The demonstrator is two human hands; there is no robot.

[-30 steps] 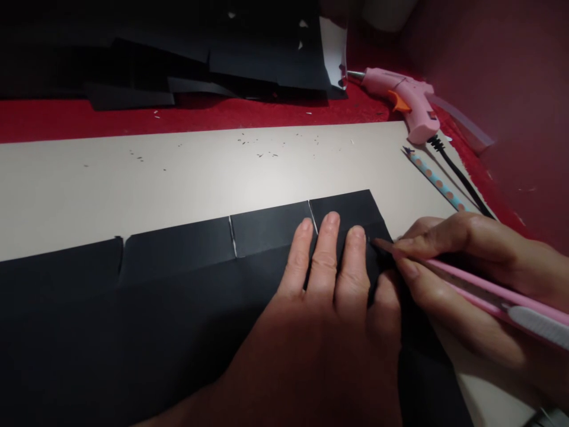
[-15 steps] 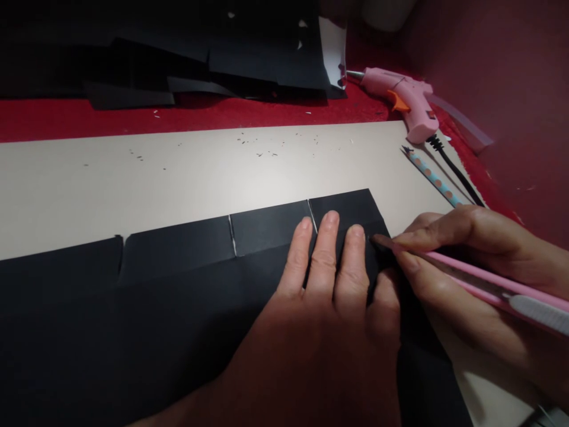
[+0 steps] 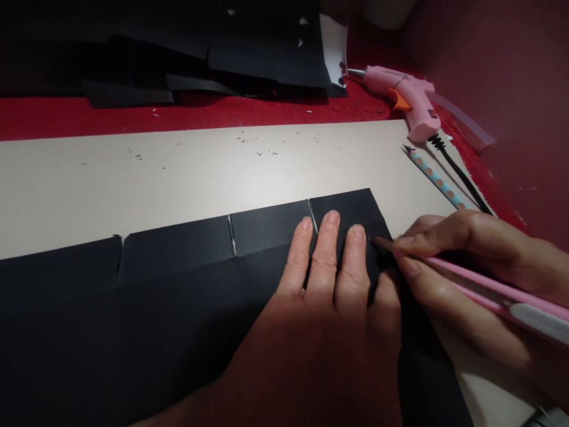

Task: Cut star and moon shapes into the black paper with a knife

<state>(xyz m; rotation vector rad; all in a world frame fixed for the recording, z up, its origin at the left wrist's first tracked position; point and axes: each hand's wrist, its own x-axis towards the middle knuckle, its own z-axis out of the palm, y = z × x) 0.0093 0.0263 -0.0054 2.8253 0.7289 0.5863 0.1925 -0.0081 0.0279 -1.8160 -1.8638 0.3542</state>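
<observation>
A large sheet of black card (image 3: 169,332) lies across the lower part of the view, with several slits cut in from its far edge. My left hand (image 3: 329,308) rests flat on it near the right end, fingers spread and pressing down. In my right hand (image 3: 462,267) is a pink utility knife (image 3: 493,284) with a light grey slider. Its blade tip touches the black card just right of my left fingers, close to the card's right edge. My left thumb is hidden.
A pink glue gun (image 3: 404,98) with an orange trigger lies at the upper right, its black cord trailing down. Beside it is a blue dotted pencil (image 3: 435,178). Black paper pieces (image 3: 249,53) lie at the back on a red surface (image 3: 44,118). Tiny scraps dot the cream board (image 3: 200,172).
Almost nothing differs. Both hands, the knife and the black card hold nearly the same places; the view has shifted very slightly.
</observation>
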